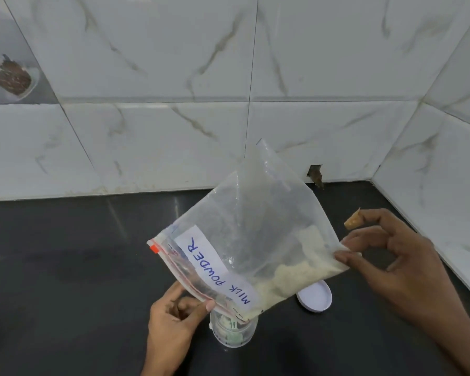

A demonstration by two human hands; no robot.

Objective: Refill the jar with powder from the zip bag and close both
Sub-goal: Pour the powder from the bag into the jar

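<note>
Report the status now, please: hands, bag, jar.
Left hand at bag mouth, right hand lifting corner. Zip bag tipped over open jar. Lid aside.

Zip bag hides the jar mouth

i have my left hand low and near, just left of centre, forearm rising from the bottom edge, thumb and curled fingers pinched on the zip bag at its lower sealed edge. my right hand sits higher on the right, forearm running off the near right corner, thumb and forefinger nipping the bag's raised corner, other fingers fanned loosely.
</note>
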